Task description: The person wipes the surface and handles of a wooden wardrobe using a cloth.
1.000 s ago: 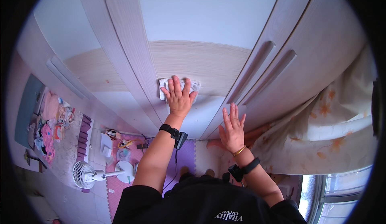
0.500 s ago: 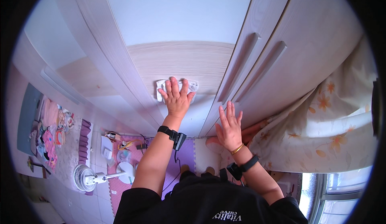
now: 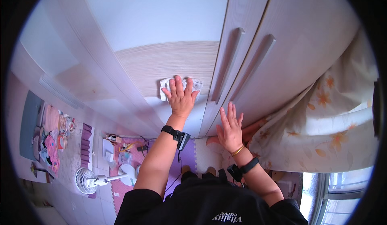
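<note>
Where the left hand presses, a rumpled white fabric cloth meets pale wood grain

Because its fingers are spread apart and laid flat, the left hand seems to pin the cloth by pressure alone; the right hand, at its four o'clock, holds nothing, fingers slightly apart, thumb splayed, perhaps raised for balance; whether it touches the door I cannot tell. Under the left palm, the cloth lies at the lower edge of a pale wood-grain door band; it looks thin and soft, creased, greyish toward three o'clock. Two long grey bar handles stand at twelve and one o'clock from the right hand; a cream curtain with orange flowers hangs at its three o'clock.
</note>
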Available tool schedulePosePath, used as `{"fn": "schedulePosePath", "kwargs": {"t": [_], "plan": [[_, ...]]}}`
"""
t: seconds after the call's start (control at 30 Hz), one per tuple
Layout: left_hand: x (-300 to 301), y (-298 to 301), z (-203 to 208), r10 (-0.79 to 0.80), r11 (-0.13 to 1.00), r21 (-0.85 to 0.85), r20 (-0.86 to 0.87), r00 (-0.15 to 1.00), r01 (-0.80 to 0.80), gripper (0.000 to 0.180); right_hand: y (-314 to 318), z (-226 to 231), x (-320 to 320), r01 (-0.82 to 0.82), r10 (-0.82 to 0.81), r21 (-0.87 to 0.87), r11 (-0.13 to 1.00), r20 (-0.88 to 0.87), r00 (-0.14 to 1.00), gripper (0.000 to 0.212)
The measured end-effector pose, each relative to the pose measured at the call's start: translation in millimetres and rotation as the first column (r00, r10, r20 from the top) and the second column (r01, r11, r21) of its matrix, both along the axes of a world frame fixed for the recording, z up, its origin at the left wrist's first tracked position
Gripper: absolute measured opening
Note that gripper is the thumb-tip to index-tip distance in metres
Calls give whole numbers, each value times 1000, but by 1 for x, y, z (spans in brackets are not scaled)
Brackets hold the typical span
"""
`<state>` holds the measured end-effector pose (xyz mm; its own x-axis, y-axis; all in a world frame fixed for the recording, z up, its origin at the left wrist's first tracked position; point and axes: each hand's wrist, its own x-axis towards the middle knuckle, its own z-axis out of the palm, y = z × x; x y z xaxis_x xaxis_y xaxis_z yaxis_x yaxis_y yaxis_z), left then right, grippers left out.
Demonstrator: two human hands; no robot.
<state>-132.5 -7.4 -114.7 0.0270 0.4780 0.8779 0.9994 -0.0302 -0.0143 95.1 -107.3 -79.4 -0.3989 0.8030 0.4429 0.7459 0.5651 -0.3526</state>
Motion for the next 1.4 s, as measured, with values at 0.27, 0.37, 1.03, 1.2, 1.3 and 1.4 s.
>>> {"fn": "schedulePosePath", "kwargs": {"t": [0.27,0.37,1.03,1.2,1.3,1.4], "plan": [[39,9,66,-135,989,70,66,989,131,75,-1,-4,16,-3,3,-9,1000,-21,1000,81],[46,12,70,-109,991,85,103,989,100,75,1,-5,17,-4,4,-4,1000,-25,1000,81],[54,11,27,-51,999,1,8,999,51,69,3,-7,49,-3,3,-7,1000,-54,999,75],[53,4,13,-40,998,-56,-25,999,39,70,2,-9,57,4,-4,2,1000,-54,999,76],[75,9,60,-125,989,-66,108,986,132,69,3,-11,60,1,-1,2,1000,-60,998,76],[85,14,89,-126,992,47,181,975,119,70,3,-8,56,-13,12,-9,1000,-66,998,76]]}}
